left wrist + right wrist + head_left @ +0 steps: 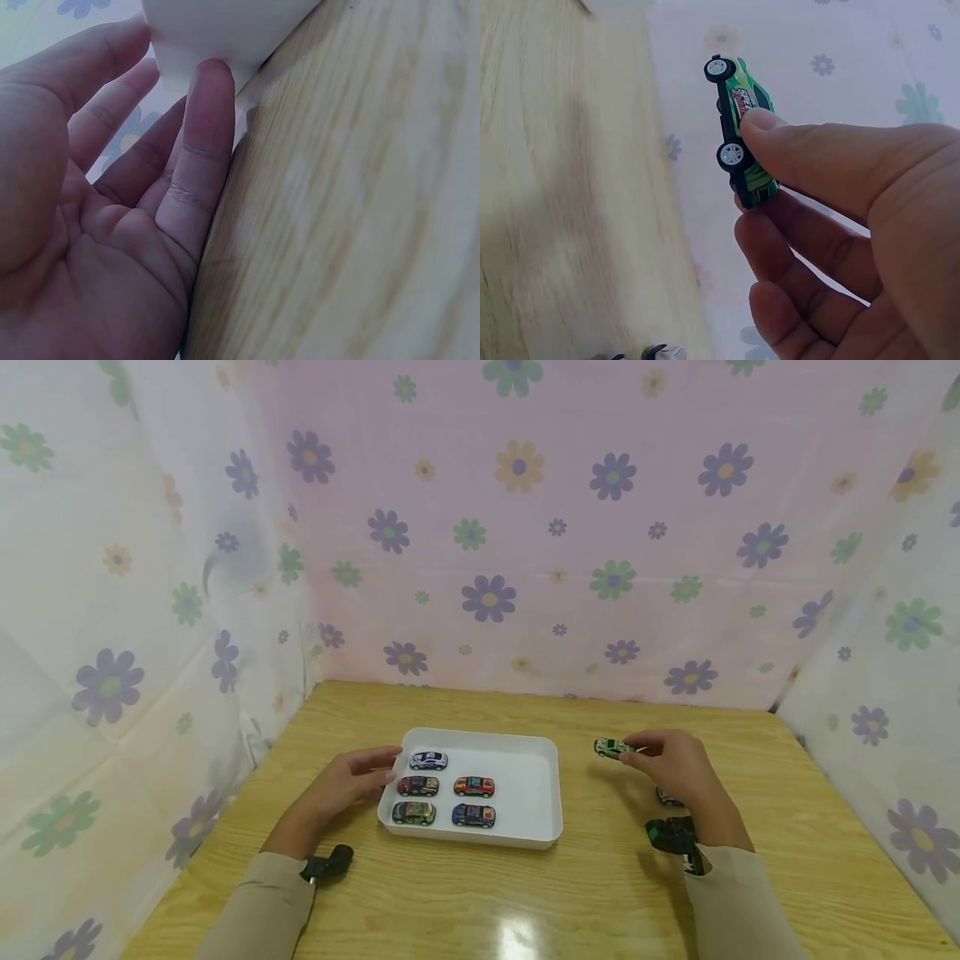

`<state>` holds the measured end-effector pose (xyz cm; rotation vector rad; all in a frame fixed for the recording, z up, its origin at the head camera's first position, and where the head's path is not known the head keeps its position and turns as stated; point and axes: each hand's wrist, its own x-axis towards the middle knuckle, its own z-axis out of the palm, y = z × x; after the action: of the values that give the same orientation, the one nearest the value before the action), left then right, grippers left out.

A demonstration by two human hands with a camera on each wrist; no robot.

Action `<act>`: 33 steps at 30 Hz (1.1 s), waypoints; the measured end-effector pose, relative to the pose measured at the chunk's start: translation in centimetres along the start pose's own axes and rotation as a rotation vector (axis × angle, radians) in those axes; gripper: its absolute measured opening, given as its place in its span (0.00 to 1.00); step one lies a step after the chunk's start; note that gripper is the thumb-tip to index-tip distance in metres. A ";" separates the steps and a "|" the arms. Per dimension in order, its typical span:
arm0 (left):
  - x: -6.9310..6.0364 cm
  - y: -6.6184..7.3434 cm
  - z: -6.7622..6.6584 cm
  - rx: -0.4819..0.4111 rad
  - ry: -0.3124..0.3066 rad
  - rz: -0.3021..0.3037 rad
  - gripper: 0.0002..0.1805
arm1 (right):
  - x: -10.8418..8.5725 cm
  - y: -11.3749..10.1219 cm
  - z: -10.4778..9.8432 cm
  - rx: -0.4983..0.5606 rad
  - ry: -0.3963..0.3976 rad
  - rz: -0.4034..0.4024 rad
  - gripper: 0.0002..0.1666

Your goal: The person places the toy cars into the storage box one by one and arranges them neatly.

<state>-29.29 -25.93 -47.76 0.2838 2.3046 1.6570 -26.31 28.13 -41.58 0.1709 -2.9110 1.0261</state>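
Observation:
My right hand (673,767) pinches a green toy car (612,748) between thumb and fingers, above the table to the right of the tray. In the right wrist view the green car (744,127) shows its side and white-hubbed wheels. My left hand (347,785) rests at the left end of the white tray (517,842), its fairly straight fingers touching the outer wall. Inside the tray's left part stand a white car (428,761), a dark red car (418,786), a dark green car (414,812), a red-and-yellow car (474,787) and a blue car (473,815).
Another toy car (666,797) lies on the wooden table (450,893), partly hidden by my right hand and wrist. A flowered cloth (555,527) hangs behind the table and along both sides. A black wrist device (671,835) is on each arm.

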 end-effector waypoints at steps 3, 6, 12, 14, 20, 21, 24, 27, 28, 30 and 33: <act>-0.1 -0.1 -0.1 0.004 -0.001 0.003 0.31 | 0.1 -0.7 -0.1 -0.002 -0.002 -0.004 0.22; -0.1 -0.2 -0.2 0.009 -0.004 0.017 0.32 | 0.0 -1.2 -0.1 0.000 -0.002 -0.015 0.22; -0.1 -0.5 -0.1 -0.034 -0.012 0.003 0.31 | 0.0 -1.8 0.0 -0.016 0.000 -0.041 0.21; -0.1 -0.5 0.0 -0.038 -0.019 0.005 0.32 | 0.0 -2.0 0.2 -0.024 0.006 -0.045 0.20; -0.4 -0.4 0.1 -0.022 -0.006 0.006 0.32 | 0.6 -2.9 1.0 -0.016 0.006 -0.080 0.20; -0.5 -0.4 0.1 -0.030 -0.004 -0.001 0.32 | 0.7 -3.1 1.1 -0.014 0.004 -0.083 0.19; -0.3 -0.4 0.1 -0.049 -0.015 -0.010 0.32 | 1.0 -3.7 1.3 -0.019 -0.004 -0.089 0.18; -0.2 -0.4 0.1 -0.047 -0.016 -0.009 0.32 | 1.5 -4.4 1.5 -0.019 -0.010 -0.111 0.17; -0.2 -0.3 0.1 -0.043 -0.015 -0.009 0.31 | 1.7 -4.7 1.6 -0.018 -0.010 -0.118 0.17; -0.1 -0.2 0.1 -0.034 -0.009 -0.005 0.31 | 2.1 -5.2 1.8 -0.014 -0.010 -0.128 0.16; -0.2 -0.1 0.0 -0.024 -0.004 -0.002 0.30 | 2.7 -6.2 2.0 -0.007 -0.023 -0.134 0.16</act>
<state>-29.13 -25.96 -47.81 0.2789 2.2791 1.6805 -28.22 21.79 -39.08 0.3742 -2.8763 0.9999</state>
